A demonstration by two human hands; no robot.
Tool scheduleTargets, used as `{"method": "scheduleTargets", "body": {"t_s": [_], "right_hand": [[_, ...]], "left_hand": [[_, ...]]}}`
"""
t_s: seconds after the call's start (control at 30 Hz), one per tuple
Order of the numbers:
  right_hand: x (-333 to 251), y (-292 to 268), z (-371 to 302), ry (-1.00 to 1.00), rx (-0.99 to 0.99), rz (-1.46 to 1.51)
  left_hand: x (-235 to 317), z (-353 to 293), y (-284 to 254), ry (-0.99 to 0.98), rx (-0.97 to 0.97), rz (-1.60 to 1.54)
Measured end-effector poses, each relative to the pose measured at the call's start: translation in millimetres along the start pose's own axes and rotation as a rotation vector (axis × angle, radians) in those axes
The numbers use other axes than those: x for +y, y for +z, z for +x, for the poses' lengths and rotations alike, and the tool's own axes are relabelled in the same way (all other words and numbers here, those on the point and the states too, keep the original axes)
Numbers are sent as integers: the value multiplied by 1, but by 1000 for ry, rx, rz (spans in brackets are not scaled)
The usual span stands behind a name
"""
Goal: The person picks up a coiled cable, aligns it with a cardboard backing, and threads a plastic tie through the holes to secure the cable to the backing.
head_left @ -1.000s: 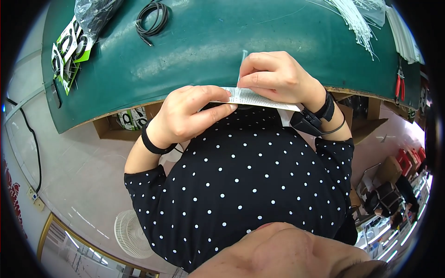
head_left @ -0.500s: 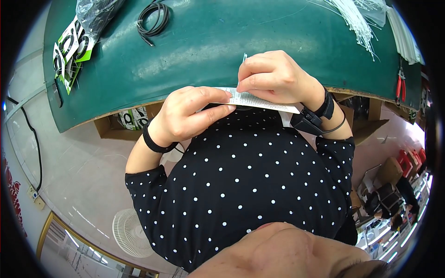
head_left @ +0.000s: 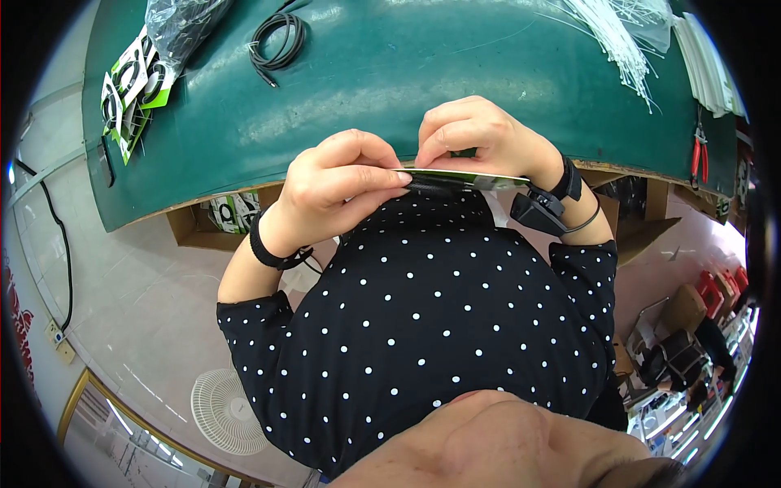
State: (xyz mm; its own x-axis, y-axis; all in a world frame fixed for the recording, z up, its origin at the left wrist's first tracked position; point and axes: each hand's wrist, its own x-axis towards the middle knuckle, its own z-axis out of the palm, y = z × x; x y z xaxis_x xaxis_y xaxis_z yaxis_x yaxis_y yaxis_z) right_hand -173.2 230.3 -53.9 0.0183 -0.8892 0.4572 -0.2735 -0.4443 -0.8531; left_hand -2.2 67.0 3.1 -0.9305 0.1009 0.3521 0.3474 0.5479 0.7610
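Observation:
A thin packaging card (head_left: 484, 176) is seen nearly edge-on at the table's front edge, with green showing along its near face. My left hand (head_left: 338, 179) pinches its left end between thumb and fingers. Dark cable (head_left: 435, 185) lies against the card's near side, partly hidden by the card and my dark shirt. My right hand (head_left: 476, 130) is closed just above and behind the card's middle, fingertips pressed together at its upper edge. Whatever those fingertips hold is hidden.
On the green table (head_left: 358, 89) lie a coiled black cable (head_left: 277, 41), carded cables (head_left: 130, 89) beside a plastic bag (head_left: 181, 28), and white cable ties (head_left: 618, 41). Red-handled pliers (head_left: 699, 154) lie at the right edge. Cardboard boxes (head_left: 191, 230) stand below; a fan (head_left: 228, 413) is at lower left.
The card has tilted from showing its printed face to nearly edge-on, revealing dark cable. The thin pale strip above my right fingertips is no longer visible. My right hand moved slightly lower.

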Motion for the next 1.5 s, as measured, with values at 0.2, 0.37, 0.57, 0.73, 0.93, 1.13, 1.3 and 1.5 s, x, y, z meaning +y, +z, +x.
{"method": "scheduleTargets", "body": {"t_s": [0.2, 0.37, 0.57, 0.73, 0.93, 1.13, 1.3, 1.5], "right_hand": [[-7, 6, -7, 56, -20, 71], [-2, 22, -26, 165, -43, 105], [-2, 31, -35, 220, -26, 120], [-1, 35, -36, 168, 1, 57], [0, 41, -37, 144, 44, 1], [-5, 37, -33, 202, 20, 61], [-8, 35, -33, 304, 41, 111], [-5, 34, -29, 276, 125, 172]], "left_hand": [[2, -5, 5, -216, 1, -250], [-6, -18, 18, -294, -68, -288], [-14, -25, 25, -363, -115, -371], [-15, -30, 27, -373, -132, -390], [-16, -36, 27, -378, -116, -396], [-19, -36, 26, -425, -115, -477], [-18, -32, 24, -439, -137, -469], [-8, -25, 15, -561, -73, -567]]}}
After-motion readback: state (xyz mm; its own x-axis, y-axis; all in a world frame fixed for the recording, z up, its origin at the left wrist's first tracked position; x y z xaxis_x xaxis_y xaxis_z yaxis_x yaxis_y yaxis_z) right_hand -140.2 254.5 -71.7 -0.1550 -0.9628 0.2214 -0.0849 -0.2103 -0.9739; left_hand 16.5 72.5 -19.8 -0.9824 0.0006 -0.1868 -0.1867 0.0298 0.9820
